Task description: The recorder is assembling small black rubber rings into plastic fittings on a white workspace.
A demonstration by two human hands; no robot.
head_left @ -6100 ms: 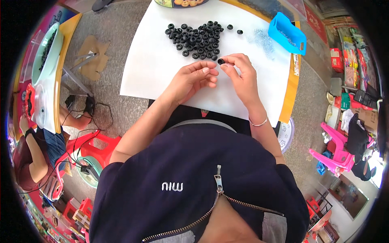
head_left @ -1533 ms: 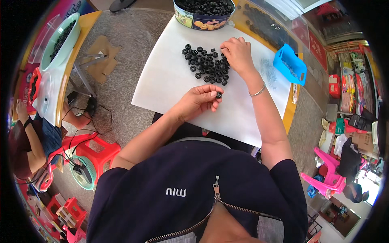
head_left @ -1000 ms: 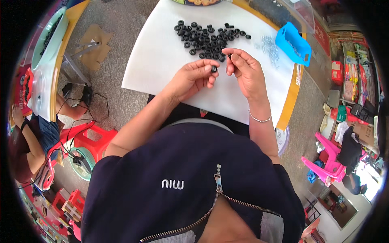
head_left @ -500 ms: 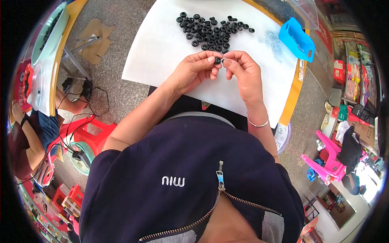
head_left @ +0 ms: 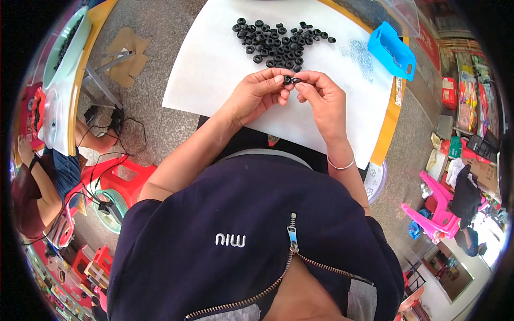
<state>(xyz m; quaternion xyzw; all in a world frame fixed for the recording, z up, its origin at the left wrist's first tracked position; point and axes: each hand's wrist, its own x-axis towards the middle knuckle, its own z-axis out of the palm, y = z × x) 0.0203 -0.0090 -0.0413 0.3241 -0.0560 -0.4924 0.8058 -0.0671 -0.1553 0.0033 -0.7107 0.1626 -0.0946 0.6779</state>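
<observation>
My left hand pinches a small round black part with a hole between thumb and forefinger, over the white sheet on the table. Against it, my right hand has its thumb and forefinger closed on a small dark piece, too small to name. The two pieces look as if they touch, though fingertips partly cover them. Just beyond my hands lies a heap of similar black ring-shaped parts, some loose at its edges.
A blue plastic basket stands at the table's right edge. The white sheet covers most of the tabletop. To the left, another person's arm is beside a second table. A pink chair is on the right.
Between my right fingertips a dark piece now shows where a paler bit was visible before. Both hands remain together in nearly the same place.
</observation>
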